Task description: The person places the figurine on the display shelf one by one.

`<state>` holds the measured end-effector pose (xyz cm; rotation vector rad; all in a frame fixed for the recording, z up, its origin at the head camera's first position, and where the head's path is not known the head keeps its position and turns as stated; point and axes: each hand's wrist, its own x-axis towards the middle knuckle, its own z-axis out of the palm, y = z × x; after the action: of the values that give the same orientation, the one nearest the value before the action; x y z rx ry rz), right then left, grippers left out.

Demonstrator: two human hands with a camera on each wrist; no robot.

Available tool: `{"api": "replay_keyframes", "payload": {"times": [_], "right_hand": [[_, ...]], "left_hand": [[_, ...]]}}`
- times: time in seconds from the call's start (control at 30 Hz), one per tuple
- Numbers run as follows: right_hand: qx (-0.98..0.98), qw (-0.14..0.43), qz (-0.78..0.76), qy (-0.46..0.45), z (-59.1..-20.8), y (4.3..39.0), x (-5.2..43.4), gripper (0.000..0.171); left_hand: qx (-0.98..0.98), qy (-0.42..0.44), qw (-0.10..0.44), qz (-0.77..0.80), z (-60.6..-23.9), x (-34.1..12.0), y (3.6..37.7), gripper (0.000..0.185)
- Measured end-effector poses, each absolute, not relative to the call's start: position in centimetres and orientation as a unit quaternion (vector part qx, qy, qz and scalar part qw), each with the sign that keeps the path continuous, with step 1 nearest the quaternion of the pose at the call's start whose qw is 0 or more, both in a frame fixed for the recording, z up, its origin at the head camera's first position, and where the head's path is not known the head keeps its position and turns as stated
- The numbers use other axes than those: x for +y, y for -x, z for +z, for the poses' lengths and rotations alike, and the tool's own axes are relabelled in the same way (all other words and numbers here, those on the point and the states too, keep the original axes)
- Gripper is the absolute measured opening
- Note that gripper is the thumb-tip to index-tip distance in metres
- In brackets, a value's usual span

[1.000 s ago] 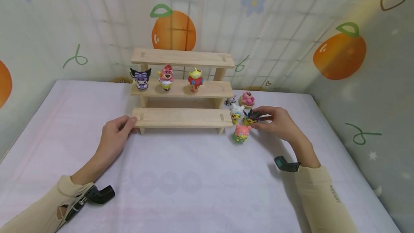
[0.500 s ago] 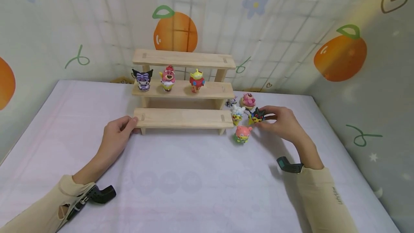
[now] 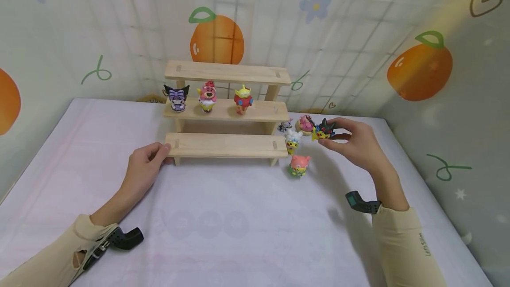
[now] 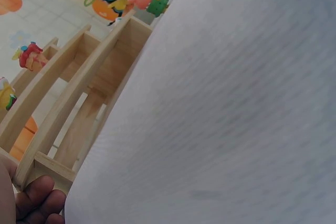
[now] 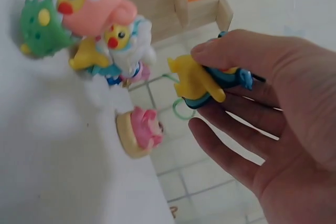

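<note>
Moved: right hand [image 3: 354,143] has lifted the yellow-and-black figure [image 3: 323,130] off the table [image 3: 223,216], now at 2 o'clock of the shelf's lowest step.

Left to right:
- left hand [image 3: 144,167], fingers curled on the wooden shelf [image 3: 227,110] corner (steadying it).
- Middle step: three figures placed.
- Right hand pinches the figure between thumb and fingertips.
- Four loose figures remain.

Sleeve print: unreadable.
</note>
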<state>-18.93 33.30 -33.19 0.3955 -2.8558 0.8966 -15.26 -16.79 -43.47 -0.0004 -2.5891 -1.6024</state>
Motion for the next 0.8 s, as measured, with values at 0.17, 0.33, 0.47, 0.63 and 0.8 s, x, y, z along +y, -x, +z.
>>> {"api": "replay_keyframes", "payload": {"times": [0.17,0.33,0.47,0.63,0.8], "right_hand": [[-0.938,0.07,0.313,-0.132,-32.3,19.0,32.0,0.044],[-0.926,0.084,0.337,-0.147,-31.2,19.2,30.5,0.039],[-0.916,0.081,0.355,-0.167,-30.6,19.3,29.3,0.038],[-0.916,0.069,0.352,-0.181,-30.3,19.3,28.4,0.039],[-0.912,0.068,0.358,-0.187,-30.2,19.8,27.5,0.035]], "left_hand": [[-0.85,-0.001,0.058,-0.524,-43.6,-16.9,15.3,0.048],[-0.847,-0.003,0.054,-0.528,-43.8,-16.8,15.4,0.049],[-0.847,-0.006,0.046,-0.53,-43.8,-16.7,15.4,0.049],[-0.848,-0.006,0.044,-0.528,-43.7,-16.6,15.4,0.048],[-0.852,-0.009,0.046,-0.522,-43.7,-16.8,15.3,0.048]]}}
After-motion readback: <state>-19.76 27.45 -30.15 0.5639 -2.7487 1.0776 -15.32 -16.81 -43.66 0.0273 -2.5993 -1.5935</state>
